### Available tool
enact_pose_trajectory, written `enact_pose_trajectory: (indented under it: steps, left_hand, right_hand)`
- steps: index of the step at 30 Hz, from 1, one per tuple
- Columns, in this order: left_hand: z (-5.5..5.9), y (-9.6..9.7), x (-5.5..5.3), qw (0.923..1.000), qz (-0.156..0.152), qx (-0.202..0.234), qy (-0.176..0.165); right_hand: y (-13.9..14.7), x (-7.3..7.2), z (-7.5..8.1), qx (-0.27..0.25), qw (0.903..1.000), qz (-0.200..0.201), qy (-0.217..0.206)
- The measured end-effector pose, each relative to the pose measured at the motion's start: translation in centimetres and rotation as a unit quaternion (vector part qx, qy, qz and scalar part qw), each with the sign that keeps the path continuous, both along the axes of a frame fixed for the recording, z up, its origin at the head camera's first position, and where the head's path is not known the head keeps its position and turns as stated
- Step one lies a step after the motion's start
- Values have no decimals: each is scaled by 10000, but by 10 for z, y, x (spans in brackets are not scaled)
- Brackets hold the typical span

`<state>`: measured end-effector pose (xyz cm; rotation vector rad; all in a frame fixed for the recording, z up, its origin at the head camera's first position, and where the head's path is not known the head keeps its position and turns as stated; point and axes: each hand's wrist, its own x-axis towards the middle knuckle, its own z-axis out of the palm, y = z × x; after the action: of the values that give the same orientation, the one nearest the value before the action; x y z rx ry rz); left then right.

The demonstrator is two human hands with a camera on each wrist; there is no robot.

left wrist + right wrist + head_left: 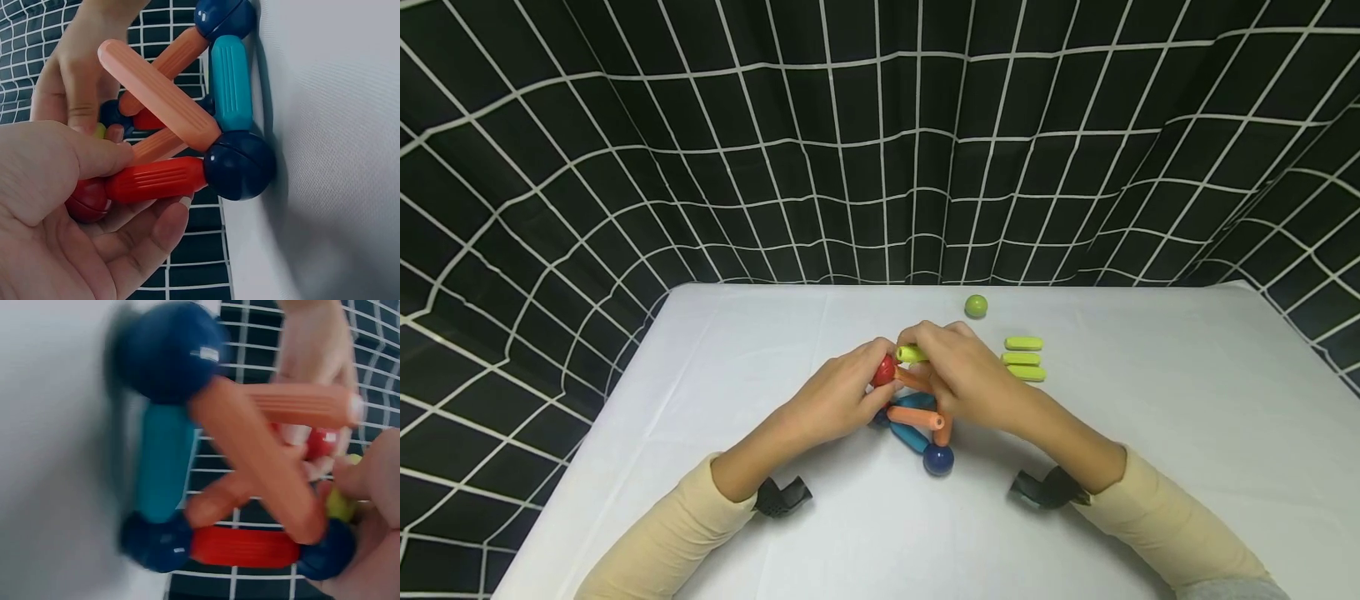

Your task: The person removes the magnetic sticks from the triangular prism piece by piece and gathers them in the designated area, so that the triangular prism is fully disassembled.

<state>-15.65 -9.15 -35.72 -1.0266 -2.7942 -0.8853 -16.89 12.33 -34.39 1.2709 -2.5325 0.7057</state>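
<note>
Here, the right hand pinches a yellow-green plastic rod, its long axis crosswise, exposed end pointing leftward just beside the glossy red plastic ball gripped in the left hand.

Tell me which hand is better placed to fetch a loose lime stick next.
Probably the right hand: it's nearer the loose sticks, though it grips another stick; the left hand grips the red ball.
</note>
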Motion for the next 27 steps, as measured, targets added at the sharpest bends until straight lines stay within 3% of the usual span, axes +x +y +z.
enact_pose_trajectory:
  steps: [6,13,19,27]
  left_hand:
    - [0,1,0,9999,-3,-17,107]
    - [0,3,2,10000,14,-34,54]
    - [-1,3,2,9999,6,-85,135]
    - [0,2,2,9999,59,-95,112]
  right_hand:
    - [1,0,2,-278,9989,33,-369]
    - [2,-1,-3,-360,9990,-94,-249]
    - [2,0,-4,-724,9972,-127,-100]
    - [3,-2,1,-1502,9874,370,-327]
